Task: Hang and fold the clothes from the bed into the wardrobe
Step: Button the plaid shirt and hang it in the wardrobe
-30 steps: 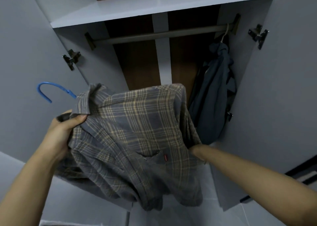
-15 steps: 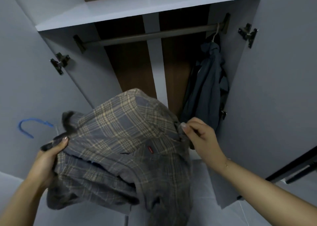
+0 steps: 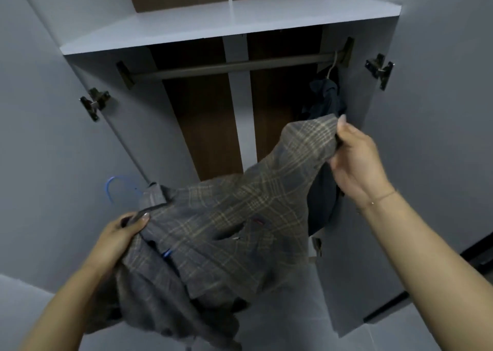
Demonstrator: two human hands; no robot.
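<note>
While my left hand grips the collar and my right hand pinches the plaid shirt, I should square it on the blue hanger. Then hook the rail above both hands.

Occlusions, head view
We see only the blue hanger hook; plaid shirt hides its body and the dark garment partly.

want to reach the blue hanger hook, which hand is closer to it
Left. The left hand grips the plaid shirt just below the blue hanger hook; the right hand holds cloth far across.
</note>
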